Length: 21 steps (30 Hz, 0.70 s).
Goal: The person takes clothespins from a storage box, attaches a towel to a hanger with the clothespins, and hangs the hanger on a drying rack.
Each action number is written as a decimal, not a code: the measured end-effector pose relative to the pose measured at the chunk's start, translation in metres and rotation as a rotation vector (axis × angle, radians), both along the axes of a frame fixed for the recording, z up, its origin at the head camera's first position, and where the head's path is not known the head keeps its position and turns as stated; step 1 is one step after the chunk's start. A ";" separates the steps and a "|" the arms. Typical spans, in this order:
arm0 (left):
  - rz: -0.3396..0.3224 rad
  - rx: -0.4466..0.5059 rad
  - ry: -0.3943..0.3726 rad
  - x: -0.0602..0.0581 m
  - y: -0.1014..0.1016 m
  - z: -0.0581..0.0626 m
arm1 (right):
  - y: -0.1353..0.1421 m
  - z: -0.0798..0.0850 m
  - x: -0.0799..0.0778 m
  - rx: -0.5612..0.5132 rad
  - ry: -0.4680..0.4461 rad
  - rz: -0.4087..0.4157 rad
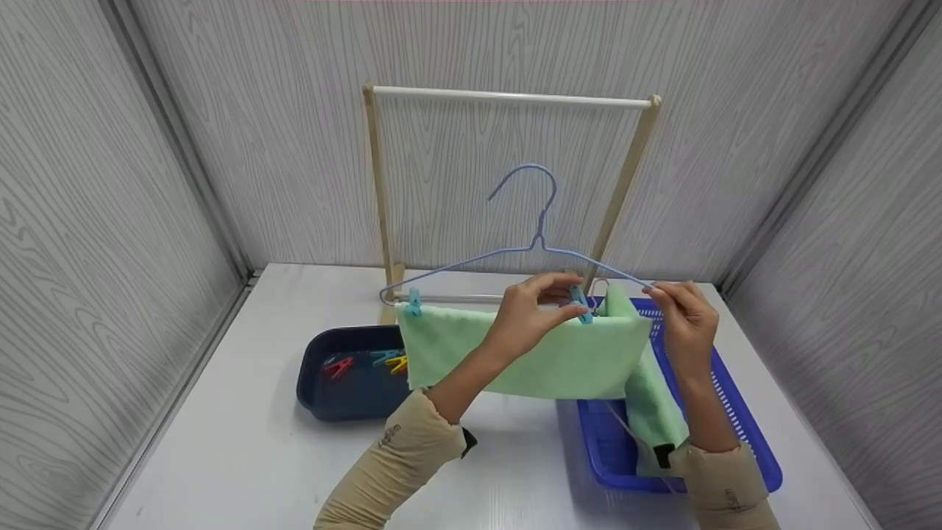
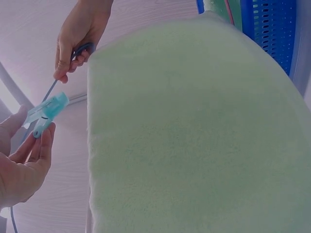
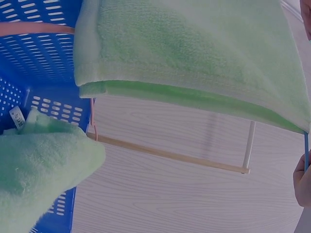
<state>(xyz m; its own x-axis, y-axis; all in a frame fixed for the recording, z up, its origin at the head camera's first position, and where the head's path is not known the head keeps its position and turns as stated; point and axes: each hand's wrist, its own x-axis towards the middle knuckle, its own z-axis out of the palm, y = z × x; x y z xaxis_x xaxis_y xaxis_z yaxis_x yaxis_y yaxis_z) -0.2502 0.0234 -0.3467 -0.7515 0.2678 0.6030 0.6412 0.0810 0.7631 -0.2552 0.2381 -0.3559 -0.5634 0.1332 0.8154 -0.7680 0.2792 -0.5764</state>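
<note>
A blue wire hanger is held up with a folded light green towel draped over its lower bar. My right hand pinches the hanger's right end. Between the thumb and fingers of my left hand is a light blue clothespin, at the towel's top edge toward the right. In the left wrist view, that clothespin lies along the hanger wire, beside the towel's folded edge. A second light blue clothespin sits on the towel's top left corner, at the hanger bar.
Below on the left, a dark tray holds red, yellow and blue clothespins. A blue basket at the right contains another green towel and a pink hanger. Behind stands a wooden rack with a white rod.
</note>
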 end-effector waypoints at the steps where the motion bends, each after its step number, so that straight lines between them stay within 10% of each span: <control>1: -0.003 0.003 -0.002 0.000 0.000 0.000 | 0.000 0.000 0.000 0.001 0.002 0.003; 21: 0.004 0.012 -0.035 -0.004 0.009 -0.003 | -0.007 0.000 -0.001 0.000 -0.019 0.001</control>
